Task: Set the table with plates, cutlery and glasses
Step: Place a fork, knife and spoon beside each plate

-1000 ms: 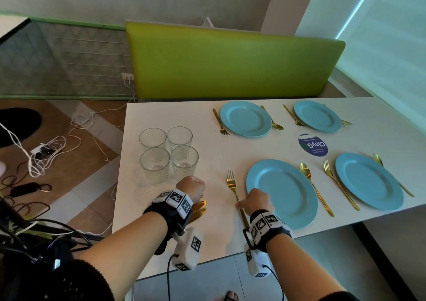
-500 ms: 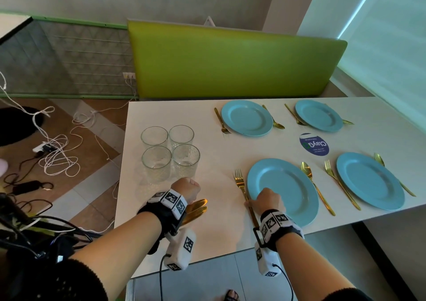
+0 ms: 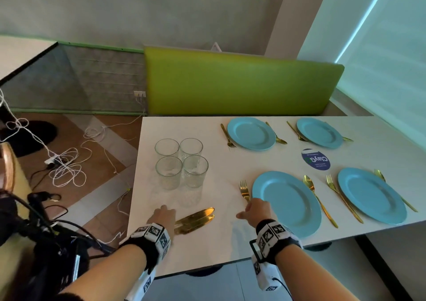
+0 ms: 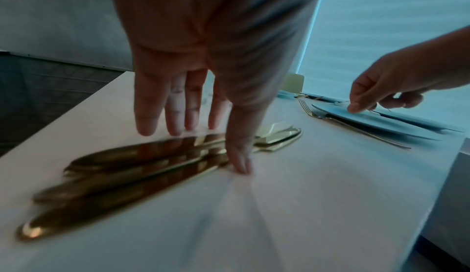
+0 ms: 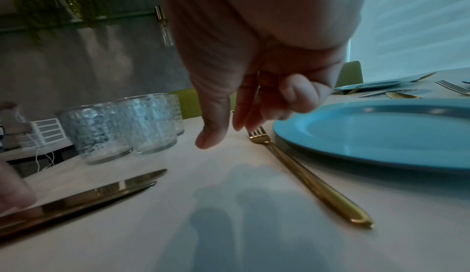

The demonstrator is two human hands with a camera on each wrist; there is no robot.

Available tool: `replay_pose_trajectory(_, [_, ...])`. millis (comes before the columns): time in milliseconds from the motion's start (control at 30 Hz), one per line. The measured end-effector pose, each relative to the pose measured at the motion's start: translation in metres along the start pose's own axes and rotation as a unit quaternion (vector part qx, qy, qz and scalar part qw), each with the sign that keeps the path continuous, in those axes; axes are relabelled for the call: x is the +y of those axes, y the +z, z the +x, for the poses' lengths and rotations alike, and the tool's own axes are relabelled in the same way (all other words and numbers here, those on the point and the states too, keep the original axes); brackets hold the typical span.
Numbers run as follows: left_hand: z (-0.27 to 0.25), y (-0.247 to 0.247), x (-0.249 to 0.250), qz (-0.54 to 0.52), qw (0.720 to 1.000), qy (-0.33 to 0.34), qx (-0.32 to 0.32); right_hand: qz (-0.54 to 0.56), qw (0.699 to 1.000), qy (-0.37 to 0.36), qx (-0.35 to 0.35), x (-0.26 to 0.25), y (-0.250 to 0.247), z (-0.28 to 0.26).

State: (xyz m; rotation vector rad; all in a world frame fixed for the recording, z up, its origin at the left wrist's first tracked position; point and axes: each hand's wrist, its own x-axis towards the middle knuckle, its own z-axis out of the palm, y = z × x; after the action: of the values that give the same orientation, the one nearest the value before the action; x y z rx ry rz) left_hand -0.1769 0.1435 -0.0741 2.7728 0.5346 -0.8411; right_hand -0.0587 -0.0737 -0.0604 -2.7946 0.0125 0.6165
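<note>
Several gold knives (image 3: 196,219) lie bundled on the white table (image 3: 221,176) near its front edge. My left hand (image 3: 161,214) hovers flat over their handles, fingers straight; in the left wrist view its thumb touches the knives (image 4: 142,166). A gold fork (image 3: 244,189) lies just left of the nearest blue plate (image 3: 285,201). My right hand (image 3: 252,208) hangs above the fork's handle (image 5: 305,178) with loosely curled fingers, holding nothing. Several clear glasses (image 3: 182,162) stand grouped beyond the left hand.
Three more blue plates (image 3: 371,194) are laid to the right and at the back, each with a gold fork and spoon beside it. A round blue sticker (image 3: 315,159) marks the table's middle. A green bench back (image 3: 239,82) stands behind. Cables cover the floor on the left.
My right hand slid the fork right, close to the plate's edge, and let go of it. My left hand opened from a fist and the knives now lie on the table.
</note>
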Motion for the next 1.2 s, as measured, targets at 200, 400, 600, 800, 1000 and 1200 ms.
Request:
replay_pose_trajectory(200, [-0.015,0.003,0.0,0.061,0.997,0.03,0.03,-0.02,0.999,-0.028,-0.01,-0.012,0.011,-0.013])
replay_pose_trajectory(400, [-0.017,-0.001,0.003,0.079,0.995,0.044,0.042,-0.045,0.998,-0.043,-0.017,-0.014,0.019,-0.022])
replay_pose_trajectory(600, [-0.017,-0.01,0.007,0.077,0.995,0.039,0.046,-0.063,0.996,-0.063,-0.028,-0.015,0.021,-0.025])
replay_pose_trajectory(800, [-0.012,0.009,0.007,0.028,0.998,0.026,0.059,-0.074,0.994,-0.077,-0.035,-0.016,0.024,-0.032])
replay_pose_trajectory(1000, [-0.009,0.029,0.02,0.051,0.993,-0.004,0.103,-0.078,0.993,-0.074,-0.045,-0.014,0.025,-0.036])
replay_pose_trajectory(1200, [-0.004,0.036,0.024,0.077,0.991,0.013,0.107,-0.084,0.992,-0.082,-0.056,-0.011,0.026,-0.039])
